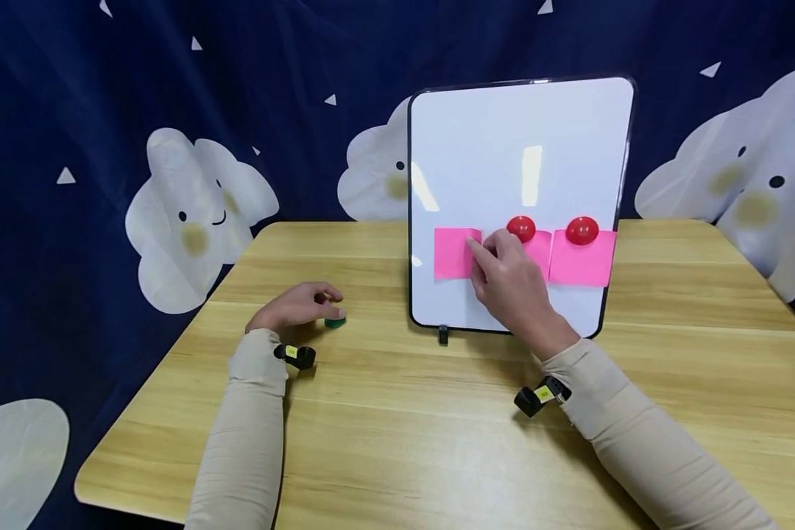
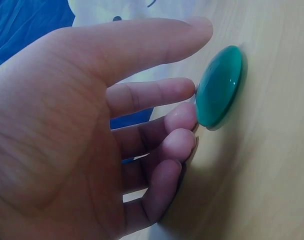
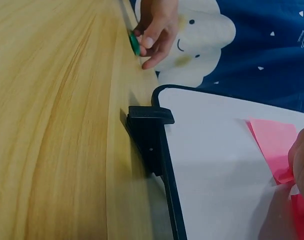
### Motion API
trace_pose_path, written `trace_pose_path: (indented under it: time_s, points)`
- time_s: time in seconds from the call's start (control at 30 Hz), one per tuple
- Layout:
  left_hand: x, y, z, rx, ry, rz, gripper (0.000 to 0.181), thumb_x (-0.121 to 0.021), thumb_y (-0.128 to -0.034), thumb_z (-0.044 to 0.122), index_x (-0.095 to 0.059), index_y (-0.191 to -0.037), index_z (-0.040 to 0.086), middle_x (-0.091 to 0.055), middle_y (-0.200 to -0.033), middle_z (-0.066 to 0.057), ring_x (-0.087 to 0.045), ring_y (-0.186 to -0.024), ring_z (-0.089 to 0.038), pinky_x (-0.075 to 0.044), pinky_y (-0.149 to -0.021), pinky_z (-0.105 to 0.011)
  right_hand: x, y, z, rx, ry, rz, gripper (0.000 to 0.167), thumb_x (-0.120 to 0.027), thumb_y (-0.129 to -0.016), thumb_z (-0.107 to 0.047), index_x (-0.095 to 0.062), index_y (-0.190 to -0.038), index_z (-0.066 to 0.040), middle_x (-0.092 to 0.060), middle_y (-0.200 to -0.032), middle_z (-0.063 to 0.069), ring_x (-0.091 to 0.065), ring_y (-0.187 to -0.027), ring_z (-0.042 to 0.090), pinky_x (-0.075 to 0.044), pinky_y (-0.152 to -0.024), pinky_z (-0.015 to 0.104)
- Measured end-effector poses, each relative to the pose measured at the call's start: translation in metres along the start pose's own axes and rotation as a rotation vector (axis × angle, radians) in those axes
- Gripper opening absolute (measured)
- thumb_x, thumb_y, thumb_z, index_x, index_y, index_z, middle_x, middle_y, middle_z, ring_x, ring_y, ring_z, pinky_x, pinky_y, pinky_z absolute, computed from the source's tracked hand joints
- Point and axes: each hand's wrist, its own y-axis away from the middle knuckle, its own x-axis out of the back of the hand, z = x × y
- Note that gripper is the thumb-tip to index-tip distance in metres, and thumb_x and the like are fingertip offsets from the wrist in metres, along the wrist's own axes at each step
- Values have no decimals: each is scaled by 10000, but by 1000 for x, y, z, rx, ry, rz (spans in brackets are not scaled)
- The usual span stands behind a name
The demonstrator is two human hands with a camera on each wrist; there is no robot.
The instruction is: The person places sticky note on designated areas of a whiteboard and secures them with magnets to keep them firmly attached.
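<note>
A whiteboard (image 1: 490, 147) with a black frame stands on the table, with a row of pink sticky notes across its lower half. My right hand (image 1: 513, 283) pinches the right edge of the leftmost pink sticky note (image 1: 449, 254), whose edge bends there. Red round magnets sit at the top of the middle note (image 1: 539, 250) and the right note (image 1: 583, 261). On the table at left, my left hand (image 1: 298, 304) has its fingers loosely bent beside a green round magnet (image 2: 219, 87). Its fingertips reach the magnet's edge, and the thumb is above, apart from it.
A black foot (image 3: 149, 135) supports the board's lower edge on the wooden table (image 1: 371, 442). Behind the table hangs a dark blue curtain (image 1: 291, 59) with white clouds. Both wrists wear black camera bands.
</note>
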Motion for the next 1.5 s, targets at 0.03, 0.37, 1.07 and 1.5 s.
trace_pose_path:
  time_s: [0.03, 0.37, 1.07, 1.5]
  points:
    - [0, 0, -1, 2, 2, 0, 516, -755, -871, 418, -623, -1291, 149, -572, -1209, -98, -495, -1098, -277, -385, -999, -457, 0, 1, 0, 1, 10, 0, 388, -751, -831, -24, -702, -1215, 7, -533, -907, 175, -533, -804, 296, -527, -581, 378]
    - [-2, 4, -3, -5, 12, -7, 512, -762, -877, 362, -615, -1304, 122, -568, -1203, -107, -487, -1090, -276, -374, -996, -450, -2, 6, 0, -20, 62, -6, 417, -759, -836, -93, -702, -1247, -55, -527, -815, 142, -509, -685, 258, -465, -482, 349]
    - [5, 4, -10, -54, 96, -108, 450, -784, -866, 166, -593, -1241, 7, -545, -1008, -76, -477, -927, -222, -397, -841, -323, 0, 11, 2, -61, 36, -36, 505, -787, -801, -90, -673, -1292, -58, -556, -766, 109, -510, -625, 229, -435, -482, 323]
    - [3, 4, -4, -38, 114, -104, 379, -774, -863, 88, -573, -1171, -3, -493, -941, -63, -465, -885, -224, -389, -758, -299, 1, 10, 3, -28, 40, -45, 500, -761, -829, -106, -649, -1313, -49, -575, -697, 78, -485, -537, 195, -387, -453, 304]
